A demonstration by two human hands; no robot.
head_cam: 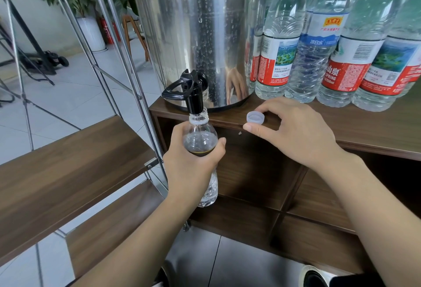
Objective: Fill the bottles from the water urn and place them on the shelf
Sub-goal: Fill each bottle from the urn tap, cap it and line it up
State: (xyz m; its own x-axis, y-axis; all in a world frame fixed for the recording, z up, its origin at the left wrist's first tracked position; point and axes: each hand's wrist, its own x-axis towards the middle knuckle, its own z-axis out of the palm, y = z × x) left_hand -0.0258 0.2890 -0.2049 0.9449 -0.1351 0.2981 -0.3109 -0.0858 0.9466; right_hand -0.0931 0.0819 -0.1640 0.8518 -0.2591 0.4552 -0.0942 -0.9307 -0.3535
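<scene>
The left hand (193, 161) grips a bottle (200, 141) under the urn's (193, 24) tap (193, 95) (filling step); the right hand (293, 127), beside the urn, pinches its cap (255, 118). Next, likely recapping.

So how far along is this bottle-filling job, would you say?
Early, it seems. Done: the pale blue plastic cap is off, pinched in the right hand. In hand: the left hand holds a clear plastic bottle with its mouth under the black tap of the steel water urn. Left: capping it and setting it on the brown wooden shelf. Whether the labelled bottles beside the urn are filled I cannot tell.
</scene>
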